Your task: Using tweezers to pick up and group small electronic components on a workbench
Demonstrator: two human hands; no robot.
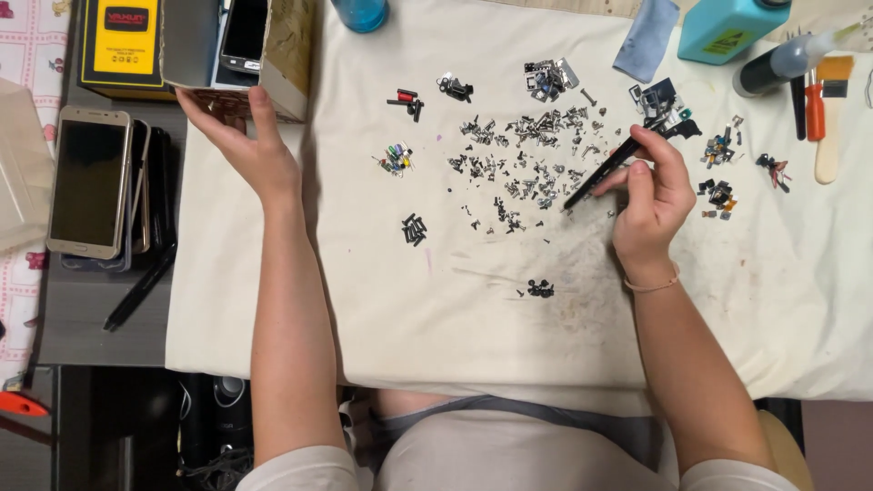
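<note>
Tweezers [607, 170]: black, slim, tilted, pinched in right hand [650, 195], tips among screws [523, 155].

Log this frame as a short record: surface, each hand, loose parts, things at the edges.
Surface: stained white cloth over a table
Left hand: at the open end of a cardboard box that has a phone inside
Right hand: holds black tweezers, tips down among the scattered screws
Sorted parts: small piles around the scatter, one of black pieces
Left edge: stacked phones, black pen
Top right: teal bottle, blue cloth, brush
</note>
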